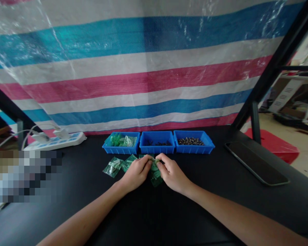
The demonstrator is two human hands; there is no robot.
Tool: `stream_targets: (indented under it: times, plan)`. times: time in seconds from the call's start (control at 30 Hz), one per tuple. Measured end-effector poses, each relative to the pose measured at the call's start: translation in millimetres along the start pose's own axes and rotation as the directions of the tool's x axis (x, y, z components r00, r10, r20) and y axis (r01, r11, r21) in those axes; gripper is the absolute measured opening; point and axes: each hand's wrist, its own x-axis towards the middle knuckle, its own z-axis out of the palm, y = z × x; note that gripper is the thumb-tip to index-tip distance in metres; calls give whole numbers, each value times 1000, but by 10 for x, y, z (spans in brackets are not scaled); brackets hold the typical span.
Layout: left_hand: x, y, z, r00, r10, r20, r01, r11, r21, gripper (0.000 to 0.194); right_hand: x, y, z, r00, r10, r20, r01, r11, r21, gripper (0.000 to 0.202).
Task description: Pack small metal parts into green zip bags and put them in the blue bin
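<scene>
My left hand [138, 171] and my right hand [171, 172] meet near the middle of the black table, each pinching a small green plastic bag [155, 161] between thumb and fingers. More green bags lie beneath and beside my hands, one [156, 178] below my right fingertips. To the left is a clear bag [113, 166] with pale pieces inside. Behind my hands stand three blue trays in a row: the left tray [120, 150] holds green and clear bags, the middle tray [157, 149] dark small parts, and the right tray [194, 149] shiny metal parts.
A white power strip [74, 139] with plugs and cables sits at the back left. A dark phone [256, 164] lies on the right of the black table [149, 218]. A striped sheet [143, 78] hangs behind, between black frame bars. A red box [279, 145] is beyond the right edge.
</scene>
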Motion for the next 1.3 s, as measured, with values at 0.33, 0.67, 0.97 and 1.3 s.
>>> stream_targets:
  times: [0.33,0.67,0.97,1.3]
  plan:
    - [-9,-19,-131,991,63,-117,-48,991,123,19,0,13,41,998,44,-45,-40,995,91,5]
    - [-76,-729,-1212,552,-281,-785,626,762,167,29,-35,-4,63,1000,10,-16,-11,998,-56,16]
    - [-75,-911,-1125,601,-292,-744,679,678,282,31,-29,-43,47,997,32,63,-24,992,-124,10]
    - [-33,-813,-1050,740,-247,-626,578,709,404,36,-28,-25,58,997,-14,82,27,987,-155,11]
